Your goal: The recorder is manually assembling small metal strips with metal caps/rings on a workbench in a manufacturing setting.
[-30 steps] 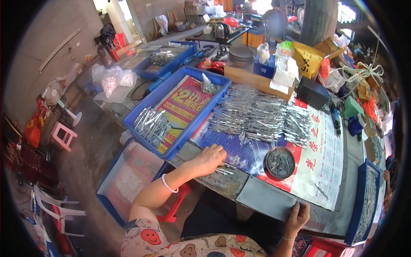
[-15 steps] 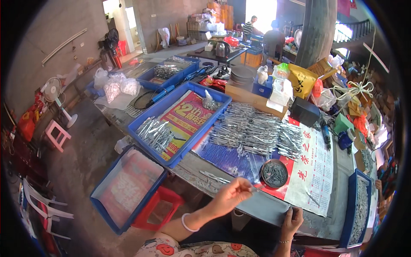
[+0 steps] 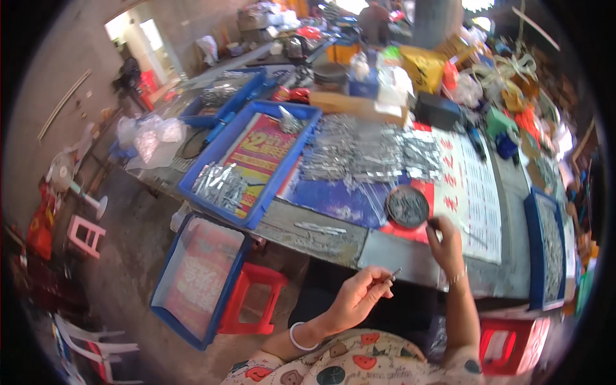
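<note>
My left hand is pinched on a small thin metal pin in front of the table edge. Beside the round dish, my right hand has its fingers bent together; whatever may be between them is hidden. Dark slender metal pieces fill the dish. Behind it, rows of slim silvery metal parts cover a printed sheet. A few similar silvery rods lie near the table's front edge. One thin rod rests on the white calendar sheet at right.
A blue tray with silvery parts stands on the table's left. Below it, a lined blue tray sits beside a red stool. At the right edge is another blue tray. Boxes and bags crowd the back around a black box.
My right hand has moved up and forward from the table edge to the dish. My left hand has lowered slightly toward me with the pin. The whole view has shifted.
</note>
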